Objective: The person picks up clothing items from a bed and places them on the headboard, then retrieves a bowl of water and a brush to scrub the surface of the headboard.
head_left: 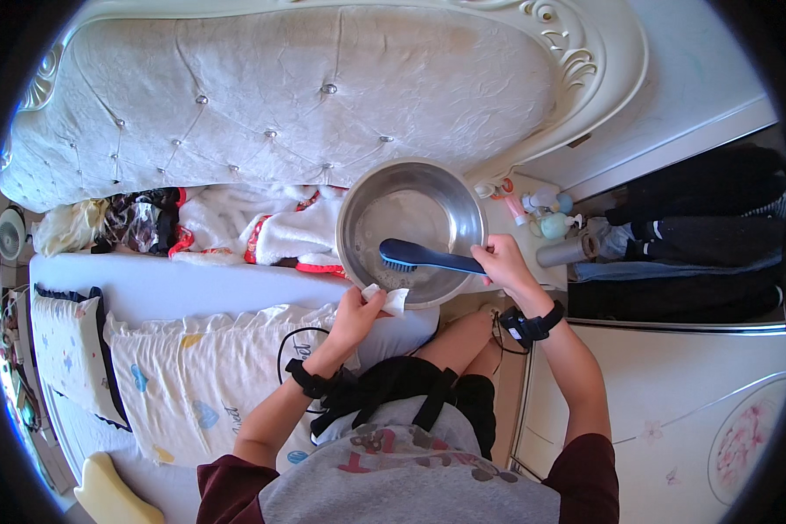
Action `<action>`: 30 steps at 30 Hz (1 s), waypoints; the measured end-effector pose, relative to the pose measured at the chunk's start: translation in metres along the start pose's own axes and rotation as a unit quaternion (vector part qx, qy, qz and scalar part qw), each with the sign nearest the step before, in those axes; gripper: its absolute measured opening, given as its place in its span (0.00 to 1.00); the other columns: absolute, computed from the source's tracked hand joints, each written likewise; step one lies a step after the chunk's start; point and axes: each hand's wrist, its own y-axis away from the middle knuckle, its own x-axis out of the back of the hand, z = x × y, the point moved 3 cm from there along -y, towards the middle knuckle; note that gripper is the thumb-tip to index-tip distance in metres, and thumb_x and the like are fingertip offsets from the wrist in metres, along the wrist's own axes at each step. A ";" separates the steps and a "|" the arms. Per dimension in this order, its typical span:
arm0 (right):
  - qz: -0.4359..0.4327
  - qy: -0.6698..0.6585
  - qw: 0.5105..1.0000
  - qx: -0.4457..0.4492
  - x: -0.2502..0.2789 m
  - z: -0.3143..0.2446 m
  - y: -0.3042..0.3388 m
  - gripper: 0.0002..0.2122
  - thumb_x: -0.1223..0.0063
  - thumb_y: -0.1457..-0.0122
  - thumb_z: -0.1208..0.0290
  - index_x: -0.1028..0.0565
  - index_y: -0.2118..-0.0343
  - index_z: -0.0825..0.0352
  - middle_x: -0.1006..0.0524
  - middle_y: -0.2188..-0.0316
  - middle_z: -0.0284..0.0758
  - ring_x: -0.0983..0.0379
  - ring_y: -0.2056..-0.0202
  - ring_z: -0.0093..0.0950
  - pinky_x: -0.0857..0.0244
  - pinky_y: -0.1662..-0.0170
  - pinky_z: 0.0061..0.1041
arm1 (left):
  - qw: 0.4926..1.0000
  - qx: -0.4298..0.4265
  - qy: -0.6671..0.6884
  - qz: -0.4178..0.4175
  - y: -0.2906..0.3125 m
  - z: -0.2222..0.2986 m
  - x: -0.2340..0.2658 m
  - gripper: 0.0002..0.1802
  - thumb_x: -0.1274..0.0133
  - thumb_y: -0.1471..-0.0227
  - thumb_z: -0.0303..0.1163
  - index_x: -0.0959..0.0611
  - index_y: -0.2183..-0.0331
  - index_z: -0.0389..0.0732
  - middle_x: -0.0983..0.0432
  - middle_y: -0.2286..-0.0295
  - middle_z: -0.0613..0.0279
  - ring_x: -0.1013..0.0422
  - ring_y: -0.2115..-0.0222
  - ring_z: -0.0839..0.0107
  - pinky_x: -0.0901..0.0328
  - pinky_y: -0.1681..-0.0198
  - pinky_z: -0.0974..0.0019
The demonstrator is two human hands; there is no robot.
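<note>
A round steel bowl (410, 188) is held up in front of me, over the edge of a bed. My left hand (358, 307) grips the bowl's near rim together with a white tissue (391, 299). My right hand (503, 262) is closed on the handle of a dark blue brush (428, 256). The brush's bristled head lies inside the bowl, near its lower left wall. Both wrists wear black bands.
A cream tufted headboard (279, 87) fills the top. White and red fabric (253, 229) and pillows (70, 341) lie on the bed at left. A bedside shelf at right carries small bottles (546, 214); folded dark clothes (690, 227) lie beyond it.
</note>
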 end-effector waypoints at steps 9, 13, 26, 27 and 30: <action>-0.005 -0.026 0.998 -0.053 0.003 -0.007 0.001 0.11 0.51 0.46 0.73 0.33 0.83 0.70 0.34 0.90 0.31 0.39 0.92 0.19 0.49 0.90 0.18 | 0.998 -0.041 0.040 -0.028 0.004 0.021 0.013 0.18 0.51 0.49 0.27 0.28 0.55 0.32 0.25 0.70 0.64 0.29 0.71 0.80 0.33 0.72 0.76; 0.006 -0.029 0.999 -0.041 0.003 -0.004 0.001 0.11 0.51 0.49 0.74 0.33 0.85 0.72 0.34 0.92 0.33 0.38 0.93 0.21 0.47 0.91 0.21 | 0.995 -0.011 0.030 0.094 -0.001 0.016 0.014 0.12 0.51 0.50 0.25 0.27 0.62 0.30 0.25 0.74 0.59 0.26 0.72 0.72 0.29 0.77 0.71; 0.022 0.004 0.999 -0.034 0.007 0.002 0.004 0.12 0.50 0.47 0.72 0.33 0.83 0.70 0.34 0.90 0.31 0.39 0.92 0.19 0.49 0.90 0.19 | 0.983 0.000 0.174 0.050 0.018 0.032 0.001 0.15 0.57 0.48 0.23 0.31 0.57 0.30 0.28 0.63 0.52 0.28 0.62 0.65 0.31 0.57 0.68; 0.022 0.004 0.999 -0.034 0.007 0.002 0.004 0.12 0.50 0.47 0.72 0.33 0.83 0.70 0.34 0.90 0.31 0.39 0.92 0.19 0.49 0.90 0.19 | 0.975 0.018 0.220 0.033 0.019 0.029 0.005 0.15 0.57 0.47 0.24 0.31 0.57 0.29 0.28 0.63 0.52 0.29 0.61 0.65 0.32 0.56 0.68; 0.016 -0.007 1.000 -0.018 0.007 0.001 0.004 0.11 0.51 0.46 0.73 0.33 0.83 0.71 0.34 0.90 0.30 0.39 0.92 0.18 0.49 0.90 0.18 | 0.968 0.013 0.251 0.014 0.022 0.024 0.005 0.15 0.57 0.46 0.25 0.31 0.57 0.28 0.28 0.62 0.53 0.29 0.60 0.66 0.33 0.55 0.68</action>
